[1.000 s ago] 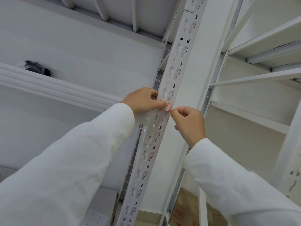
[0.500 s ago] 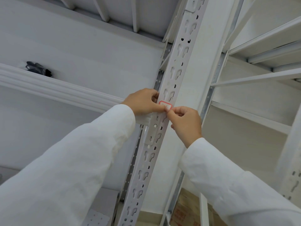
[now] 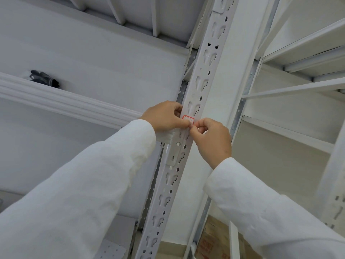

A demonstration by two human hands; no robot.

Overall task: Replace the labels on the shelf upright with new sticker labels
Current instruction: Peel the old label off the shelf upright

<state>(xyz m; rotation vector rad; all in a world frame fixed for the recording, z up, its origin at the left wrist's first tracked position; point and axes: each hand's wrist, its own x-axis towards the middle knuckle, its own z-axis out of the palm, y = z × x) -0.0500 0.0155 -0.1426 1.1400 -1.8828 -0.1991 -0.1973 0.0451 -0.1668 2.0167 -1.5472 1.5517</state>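
While both hands work at one spot on the shelf upright [image 3: 203, 71], a small red-bordered sticker label [image 3: 188, 119] lies against its perforated white face, just under one of the keyhole slots. The left hand [image 3: 164, 118] has its fingers curled, the thumb tip pressing at the label's lower left edge, other fingers wrapped round the upright's left side. The right hand [image 3: 212, 139] is curled too, thumb and forefinger pinched at the label's lower right corner. The two hands nearly touch there.

Whether this label is being peeled off or smoothed on cannot be told; its upper part looks flat on the metal, while the lower edge is hidden by fingertips. No other label shows on the visible length of the upright, and no sheet of fresh stickers is in view. My judgement is that the task is mid-way at this one position, with finishing this label, and any further positions, left to do.

A dark bundle [image 3: 44, 78] lies on the upper shelf to the left.
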